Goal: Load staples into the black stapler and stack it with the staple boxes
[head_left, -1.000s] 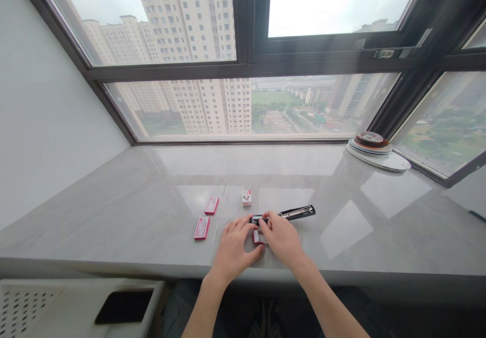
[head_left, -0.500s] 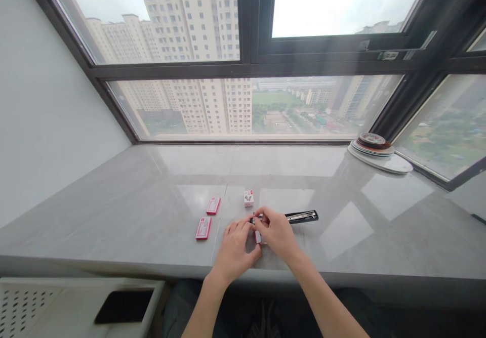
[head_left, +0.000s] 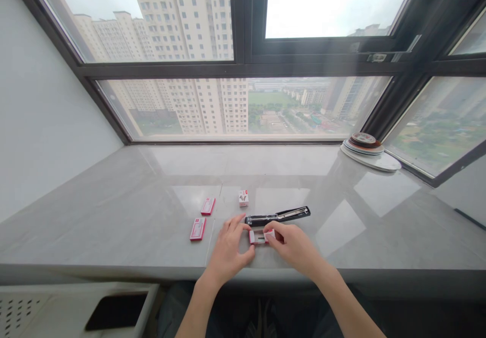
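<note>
An opened pink-and-white staple box [head_left: 252,237] lies near the front of the counter, a gap with a small dark strip showing between its two parts. My left hand [head_left: 231,244] has the left end of it between thumb and fingers. The right part is pinched by the fingertips of my right hand [head_left: 294,242]. Just behind them lies a black stapler [head_left: 261,220], hinged open and stretched out, touched by neither palm. A small white box with a red mark [head_left: 243,198] stands behind the stapler. To the left lie two flat pink-and-white boxes, a nearer one [head_left: 198,228] and a farther one [head_left: 208,206].
The grey marble counter [head_left: 132,216] runs along a dark-framed window. A stack of plates or lids [head_left: 370,161] sits at its back right corner. Below the front edge, at left, is a white perforated surface [head_left: 49,310] with a dark rectangular opening or panel.
My right hand has moved from the stapler toward me and onto the staple box's right part. The stapler is now uncovered. The whole view has shifted slightly.
</note>
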The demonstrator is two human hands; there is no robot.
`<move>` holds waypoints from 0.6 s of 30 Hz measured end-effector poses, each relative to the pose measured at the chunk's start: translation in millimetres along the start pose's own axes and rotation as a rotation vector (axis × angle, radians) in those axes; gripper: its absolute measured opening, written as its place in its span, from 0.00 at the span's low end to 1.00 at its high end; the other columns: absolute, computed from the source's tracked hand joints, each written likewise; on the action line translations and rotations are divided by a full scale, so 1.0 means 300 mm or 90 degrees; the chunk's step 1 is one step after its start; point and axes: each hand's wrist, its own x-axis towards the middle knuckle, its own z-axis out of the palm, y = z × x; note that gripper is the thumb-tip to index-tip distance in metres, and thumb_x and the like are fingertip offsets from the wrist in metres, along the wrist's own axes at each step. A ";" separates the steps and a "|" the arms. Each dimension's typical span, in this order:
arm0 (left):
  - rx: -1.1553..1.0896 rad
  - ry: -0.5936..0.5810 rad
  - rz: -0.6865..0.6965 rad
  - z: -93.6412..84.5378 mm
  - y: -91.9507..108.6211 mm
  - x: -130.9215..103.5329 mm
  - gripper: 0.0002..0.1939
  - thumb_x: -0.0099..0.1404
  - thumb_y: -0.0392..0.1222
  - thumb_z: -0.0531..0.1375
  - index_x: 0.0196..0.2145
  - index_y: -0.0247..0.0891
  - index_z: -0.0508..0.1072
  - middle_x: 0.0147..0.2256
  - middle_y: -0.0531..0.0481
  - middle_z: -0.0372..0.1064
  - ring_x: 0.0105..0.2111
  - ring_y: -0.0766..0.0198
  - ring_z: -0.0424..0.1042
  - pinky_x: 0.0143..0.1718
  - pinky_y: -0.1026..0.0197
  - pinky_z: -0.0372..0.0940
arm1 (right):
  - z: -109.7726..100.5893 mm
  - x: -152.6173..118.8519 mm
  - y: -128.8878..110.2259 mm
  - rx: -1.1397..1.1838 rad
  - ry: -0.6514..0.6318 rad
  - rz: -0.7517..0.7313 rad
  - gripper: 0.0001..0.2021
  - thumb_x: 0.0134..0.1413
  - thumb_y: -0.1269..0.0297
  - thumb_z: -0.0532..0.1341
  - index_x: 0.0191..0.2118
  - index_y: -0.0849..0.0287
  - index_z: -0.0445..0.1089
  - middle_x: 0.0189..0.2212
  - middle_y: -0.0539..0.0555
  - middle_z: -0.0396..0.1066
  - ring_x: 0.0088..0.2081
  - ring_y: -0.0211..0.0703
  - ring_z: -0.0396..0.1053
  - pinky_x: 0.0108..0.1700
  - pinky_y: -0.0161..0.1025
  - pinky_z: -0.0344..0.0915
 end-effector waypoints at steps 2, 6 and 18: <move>0.016 0.045 -0.036 0.001 -0.003 -0.005 0.13 0.63 0.42 0.64 0.46 0.46 0.72 0.56 0.47 0.67 0.59 0.51 0.63 0.60 0.47 0.60 | -0.016 -0.021 0.054 0.003 0.051 0.074 0.13 0.68 0.55 0.53 0.40 0.54 0.73 0.24 0.50 0.71 0.28 0.43 0.66 0.31 0.37 0.51; 0.076 0.077 -0.116 0.036 0.005 0.000 0.13 0.73 0.45 0.54 0.30 0.43 0.70 0.33 0.50 0.70 0.40 0.55 0.69 0.46 0.51 0.62 | -0.019 -0.046 0.134 0.020 0.011 0.119 0.17 0.69 0.54 0.51 0.30 0.55 0.66 0.25 0.51 0.72 0.29 0.43 0.67 0.31 0.37 0.51; 0.063 0.086 -0.071 0.091 0.098 0.020 0.14 0.76 0.45 0.50 0.48 0.46 0.74 0.38 0.49 0.74 0.40 0.56 0.71 0.45 0.53 0.60 | -0.055 -0.055 0.291 0.191 -0.002 0.223 0.21 0.59 0.43 0.60 0.44 0.56 0.70 0.19 0.45 0.64 0.20 0.39 0.61 0.24 0.35 0.53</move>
